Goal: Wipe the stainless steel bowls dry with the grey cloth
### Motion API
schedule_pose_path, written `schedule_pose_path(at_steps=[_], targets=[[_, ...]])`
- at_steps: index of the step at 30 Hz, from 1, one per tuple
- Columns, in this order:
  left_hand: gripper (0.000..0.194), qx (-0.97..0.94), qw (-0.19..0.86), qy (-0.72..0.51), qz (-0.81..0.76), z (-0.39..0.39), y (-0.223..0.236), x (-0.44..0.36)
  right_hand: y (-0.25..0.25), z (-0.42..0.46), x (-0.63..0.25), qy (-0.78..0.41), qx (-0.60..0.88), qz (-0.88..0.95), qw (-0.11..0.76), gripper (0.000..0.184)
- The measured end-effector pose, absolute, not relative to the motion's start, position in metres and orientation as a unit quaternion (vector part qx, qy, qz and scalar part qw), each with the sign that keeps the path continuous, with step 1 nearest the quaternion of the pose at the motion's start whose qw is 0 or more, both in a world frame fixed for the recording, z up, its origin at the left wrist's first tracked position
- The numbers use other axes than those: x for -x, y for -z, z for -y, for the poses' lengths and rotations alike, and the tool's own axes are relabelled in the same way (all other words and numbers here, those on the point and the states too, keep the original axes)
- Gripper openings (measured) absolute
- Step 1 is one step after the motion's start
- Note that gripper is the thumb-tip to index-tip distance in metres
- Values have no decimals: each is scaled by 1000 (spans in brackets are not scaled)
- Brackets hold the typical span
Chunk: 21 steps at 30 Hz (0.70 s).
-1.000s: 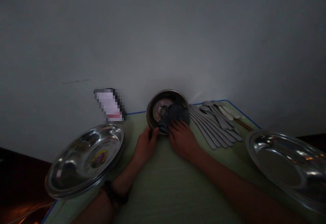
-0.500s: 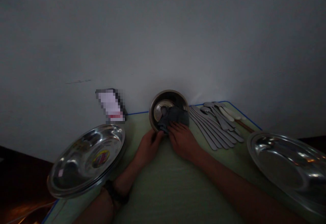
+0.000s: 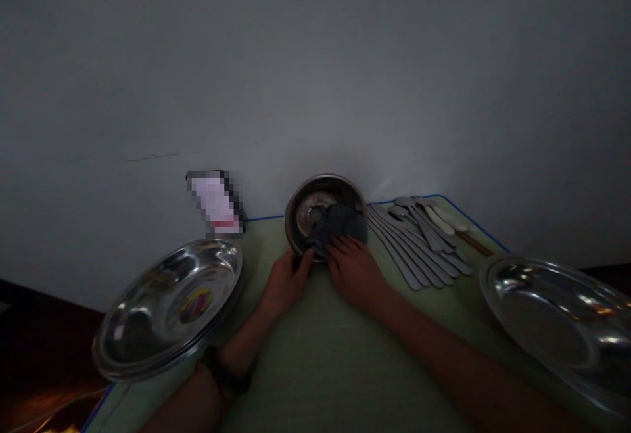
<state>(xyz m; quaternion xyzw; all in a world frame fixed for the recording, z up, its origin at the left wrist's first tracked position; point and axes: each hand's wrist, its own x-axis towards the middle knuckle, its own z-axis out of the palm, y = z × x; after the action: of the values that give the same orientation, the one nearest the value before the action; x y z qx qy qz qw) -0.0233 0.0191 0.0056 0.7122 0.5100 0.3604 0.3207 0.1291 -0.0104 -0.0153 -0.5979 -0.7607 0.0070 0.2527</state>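
A round metal bowl is tilted toward me at the far edge of the table, in the middle of the head view. My left hand grips its near left rim, the thumb on the rim and the other fingers mostly hidden beneath. Inside the bowl lies a bunched dark grey cloth, covering the right part of the interior. My right hand is closed on the cloth, its fingers pressing it against the bowl's near right wall. The fingertips partly sink into the cloth's folds.
On the green table, stacked shiny metal basins stand left and another basin right. Several table knives, spoons and chopsticks lie right of the bowl. A phone with a blurred screen leans against the wall.
The bowl shifts slightly right and then back left, with both hands staying on it. The cloth stays under my right hand, its folds a little changed.
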Motion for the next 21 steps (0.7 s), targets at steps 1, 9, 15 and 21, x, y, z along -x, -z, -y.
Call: schedule_pose_path(at_steps=[1,9,15,21], targets=[[28,-707,320,-362,-516,-20,-5,23,15,10,-129,-10,597,762,252,41],[38,-532,397,-519,-538,-23,-10,21,9,14,-129,-39,524,810,259,37],[51,-516,443,-502,-535,-21,-7,22,13,17,-122,-8,582,769,265,43],[66,-588,455,-495,-449,-16,1,19,12,7,-122,-30,606,734,305,62]])
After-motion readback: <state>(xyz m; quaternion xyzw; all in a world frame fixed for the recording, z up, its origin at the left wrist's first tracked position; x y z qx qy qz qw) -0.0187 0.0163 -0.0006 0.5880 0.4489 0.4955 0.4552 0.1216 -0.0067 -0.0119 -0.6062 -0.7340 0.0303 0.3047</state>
